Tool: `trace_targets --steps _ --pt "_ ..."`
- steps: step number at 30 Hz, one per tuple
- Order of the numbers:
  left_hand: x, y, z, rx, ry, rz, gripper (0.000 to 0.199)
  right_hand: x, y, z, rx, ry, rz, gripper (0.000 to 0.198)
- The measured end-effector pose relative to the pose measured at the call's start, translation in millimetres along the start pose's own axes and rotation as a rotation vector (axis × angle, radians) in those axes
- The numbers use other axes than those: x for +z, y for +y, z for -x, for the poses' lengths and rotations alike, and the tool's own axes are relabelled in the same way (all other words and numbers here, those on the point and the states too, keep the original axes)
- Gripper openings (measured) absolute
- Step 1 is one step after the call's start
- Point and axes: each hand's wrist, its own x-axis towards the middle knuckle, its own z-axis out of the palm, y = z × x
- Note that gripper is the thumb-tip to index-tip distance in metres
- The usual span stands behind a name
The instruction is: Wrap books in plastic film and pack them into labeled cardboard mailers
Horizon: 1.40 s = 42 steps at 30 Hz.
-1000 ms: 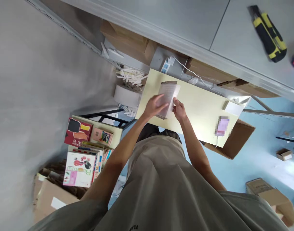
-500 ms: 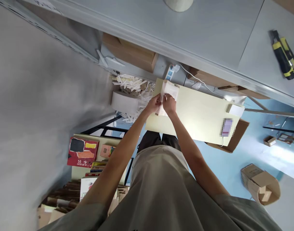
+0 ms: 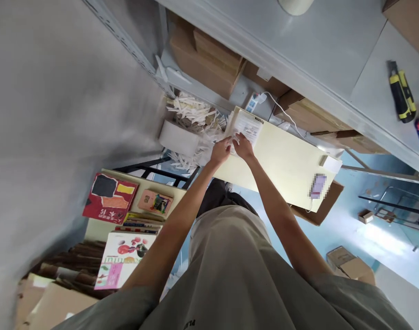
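Both hands now meet at the far left corner of the pale yellow table (image 3: pixel 285 165). The left hand (image 3: pixel 220 152) and right hand (image 3: pixel 243 145) pinch the near edge of a white printed packet (image 3: pixel 247 127), which has shifted from mid-table and lies flatter, beside the paper scraps (image 3: pixel 192 114).

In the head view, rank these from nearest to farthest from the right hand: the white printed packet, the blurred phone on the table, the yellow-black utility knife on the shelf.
1. White printed packet: under the right hand, touching.
2. Phone: on the pale table's far end.
3. Utility knife: up on the grey shelf.
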Motion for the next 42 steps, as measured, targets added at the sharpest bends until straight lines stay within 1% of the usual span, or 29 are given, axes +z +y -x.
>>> trace_targets --steps 3,5,7,10,13,15,17,21,24,26,28,30,32,34,37,38,40,41,42 --pt "-11 3 62 -0.076 0.078 0.196 0.048 -1 13 35 -0.07 0.019 -0.081 0.064" --pt "-16 6 109 -0.082 0.169 0.296 0.048 0 23 65 -0.139 0.012 -0.169 0.066" --pt "-17 9 158 -0.082 0.278 0.378 0.047 4 31 97 -0.235 -0.011 -0.271 0.069" --pt "-12 13 232 -0.073 0.436 0.47 0.043 17 34 144 -0.395 -0.064 -0.387 0.085" --pt "-5 18 302 -0.045 0.588 0.509 0.038 37 22 188 -0.542 -0.136 -0.436 0.095" --pt "-2 22 348 -0.014 0.678 0.519 0.037 53 9 218 -0.637 -0.208 -0.454 0.094" --pt "-5 28 393 0.019 0.761 0.511 0.038 70 -6 251 -0.717 -0.293 -0.467 0.091" --pt "-26 33 483 0.079 0.959 0.473 0.037 103 -32 322 -0.829 -0.465 -0.466 0.086" --pt "-46 22 550 0.063 1.137 0.443 0.034 132 -48 373 -0.882 -0.591 -0.422 0.08" --pt "-59 7 593 0.027 1.251 0.421 0.031 156 -58 402 -0.898 -0.665 -0.378 0.079" --pt "-69 -13 634 0.0 1.354 0.396 0.029 188 -68 426 -0.903 -0.732 -0.331 0.078" --pt "-79 -37 675 -0.041 1.444 0.371 0.028 225 -80 445 -0.901 -0.784 -0.278 0.08" --pt "-90 -66 718 -0.108 1.507 0.344 0.029 268 -92 459 -0.892 -0.802 -0.208 0.079" --pt "-102 -100 765 -0.198 1.544 0.301 0.031 310 -102 468 -0.878 -0.75 -0.119 0.072" --pt "-123 -157 839 -0.38 1.597 0.174 0.031 363 -110 479 -0.834 -0.59 0.016 0.053" --pt "-131 -177 863 -0.462 1.624 0.115 0.032 376 -110 482 -0.8 -0.552 0.04 0.047" --pt "-145 -216 906 -0.646 1.671 0.025 0.037 396 -108 488 -0.7 -0.531 0.03 0.043" --pt "-152 -233 922 -0.731 1.672 0.033 0.037 402 -107 491 -0.648 -0.538 -0.003 0.044" --pt "-158 -249 935 -0.794 1.658 0.085 0.035 406 -105 494 -0.605 -0.548 -0.045 0.048"
